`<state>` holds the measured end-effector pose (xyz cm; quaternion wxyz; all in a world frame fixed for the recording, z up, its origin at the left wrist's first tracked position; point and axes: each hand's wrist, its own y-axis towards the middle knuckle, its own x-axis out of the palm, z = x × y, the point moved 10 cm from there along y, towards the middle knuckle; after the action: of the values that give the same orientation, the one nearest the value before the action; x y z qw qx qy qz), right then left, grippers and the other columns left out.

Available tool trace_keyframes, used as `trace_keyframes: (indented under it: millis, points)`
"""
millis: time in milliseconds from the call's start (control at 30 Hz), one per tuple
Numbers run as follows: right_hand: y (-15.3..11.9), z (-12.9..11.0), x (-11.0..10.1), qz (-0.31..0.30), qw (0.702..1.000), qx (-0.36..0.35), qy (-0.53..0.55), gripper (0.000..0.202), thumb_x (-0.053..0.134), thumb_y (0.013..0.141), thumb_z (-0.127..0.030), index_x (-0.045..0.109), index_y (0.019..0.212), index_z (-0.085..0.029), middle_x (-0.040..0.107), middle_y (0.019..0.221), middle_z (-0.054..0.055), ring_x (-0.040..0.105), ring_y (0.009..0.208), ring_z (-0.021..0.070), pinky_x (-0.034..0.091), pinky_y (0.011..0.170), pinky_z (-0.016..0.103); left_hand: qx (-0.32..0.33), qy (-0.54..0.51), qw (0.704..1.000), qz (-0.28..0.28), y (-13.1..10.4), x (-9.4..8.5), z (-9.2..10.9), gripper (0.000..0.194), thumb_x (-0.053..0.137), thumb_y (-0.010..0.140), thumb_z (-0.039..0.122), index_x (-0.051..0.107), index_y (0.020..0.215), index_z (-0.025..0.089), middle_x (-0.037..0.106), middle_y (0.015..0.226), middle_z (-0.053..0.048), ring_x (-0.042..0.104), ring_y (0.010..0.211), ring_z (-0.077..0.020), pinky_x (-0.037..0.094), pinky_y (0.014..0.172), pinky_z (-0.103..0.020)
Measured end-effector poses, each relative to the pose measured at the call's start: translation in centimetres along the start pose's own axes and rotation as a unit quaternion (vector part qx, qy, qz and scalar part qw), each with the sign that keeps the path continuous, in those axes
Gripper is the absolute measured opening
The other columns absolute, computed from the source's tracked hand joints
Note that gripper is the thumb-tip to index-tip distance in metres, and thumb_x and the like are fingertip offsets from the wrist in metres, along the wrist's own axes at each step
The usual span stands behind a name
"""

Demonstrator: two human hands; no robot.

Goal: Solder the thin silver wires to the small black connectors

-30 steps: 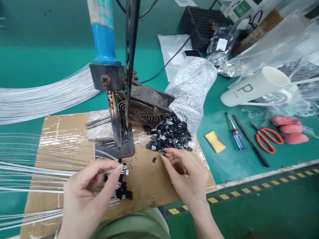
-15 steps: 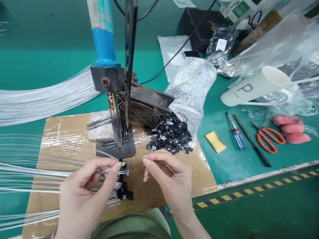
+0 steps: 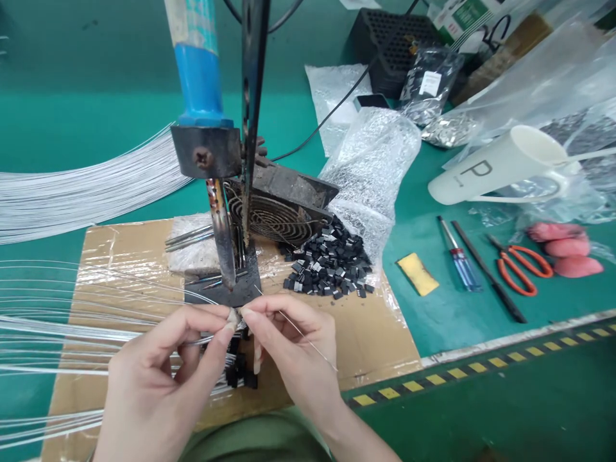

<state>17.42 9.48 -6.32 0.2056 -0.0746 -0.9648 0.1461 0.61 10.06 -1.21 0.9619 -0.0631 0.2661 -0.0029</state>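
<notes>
My left hand [image 3: 178, 366] is closed, thumb and forefinger pinching the end of a white wire [image 3: 183, 290]; a small connector there is mostly covered by fingertips. My right hand [image 3: 293, 346] is closed too, its thumb and forefinger meeting the left fingertips. A thin solder wire [image 3: 308, 340] passes through the right hand and sticks out above it. Just above the hands, the tip of a soldering iron [image 3: 222, 237] with a blue handle points down from its stand [image 3: 253, 77]. Below the left fingertips lie black connectors [image 3: 235, 371] on wire ends, partly hidden.
A pile of black connectors [image 3: 332, 260] lies by a dusty fan [image 3: 279, 205] on the cardboard [image 3: 380, 346]. White wires [image 3: 86, 199] lie left. To the right are a yellow sponge [image 3: 418, 274], a screwdriver [image 3: 459, 256], a dark rod [image 3: 488, 273], orange-handled pliers [image 3: 522, 266] and a white mug [image 3: 495, 167].
My right hand has moved left with the solder wire, and its fingertips now meet those of my left hand. My left hand has barely shifted and keeps its pinch.
</notes>
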Motion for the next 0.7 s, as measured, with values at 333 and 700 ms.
trace_keyframes:
  millis: [333,700]
  points:
    - [-0.09,0.29,-0.02,0.005,1.000,0.024,0.017,0.006,0.085,0.085,-0.024,0.082,0.080,-0.021,0.066,0.055,-0.005,0.057,0.039,0.0057,0.047,0.040,0.013,-0.021,-0.086,0.996,-0.023,-0.02,0.72,-0.29,0.008,0.078,0.090,0.030,0.080,0.082,0.026,0.084,0.093,0.000,0.079,0.075,-0.0136,0.063,0.068,-0.013]
    - [-0.31,0.79,-0.10,0.008,0.999,0.030,0.022,0.008,0.086,0.085,-0.026,0.082,0.081,-0.021,0.066,0.057,-0.005,0.057,0.040,0.0067,0.049,0.040,0.015,-0.039,-0.108,0.993,-0.009,0.59,0.70,0.15,0.006,0.081,0.081,0.025,0.081,0.075,0.026,0.084,0.085,0.000,0.080,0.071,-0.0133,0.062,0.068,-0.011]
